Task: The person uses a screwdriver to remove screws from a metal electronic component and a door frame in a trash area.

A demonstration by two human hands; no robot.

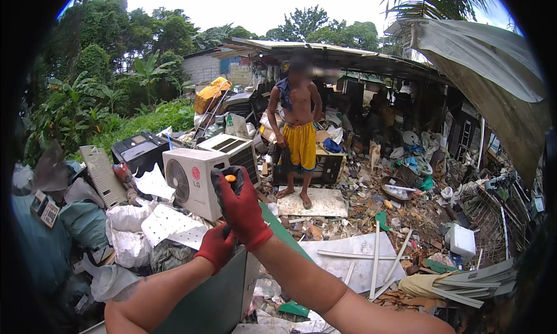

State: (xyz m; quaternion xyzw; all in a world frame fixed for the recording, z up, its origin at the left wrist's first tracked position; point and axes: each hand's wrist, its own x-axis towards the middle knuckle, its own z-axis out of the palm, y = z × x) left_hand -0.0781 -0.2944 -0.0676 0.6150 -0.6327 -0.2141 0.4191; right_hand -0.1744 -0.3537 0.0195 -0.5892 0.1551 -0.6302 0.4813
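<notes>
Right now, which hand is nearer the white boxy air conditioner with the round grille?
Right: in view, the red-gloved right hand overlaps the right edge of the air conditioner; the red-gloved left hand is below it.

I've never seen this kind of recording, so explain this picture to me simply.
There is no machine here: a camera on a person's head looks out over both hands. The left hand and right hand, in red gloves, are close together. The right hand curls around a thing with an orange end; the rest is hidden, and what the left holds is unclear. Below them is a large green box. Beyond are a white fan unit, white bags at left and pale strips on littered ground at right. Another person stands on a pale slab.
</notes>
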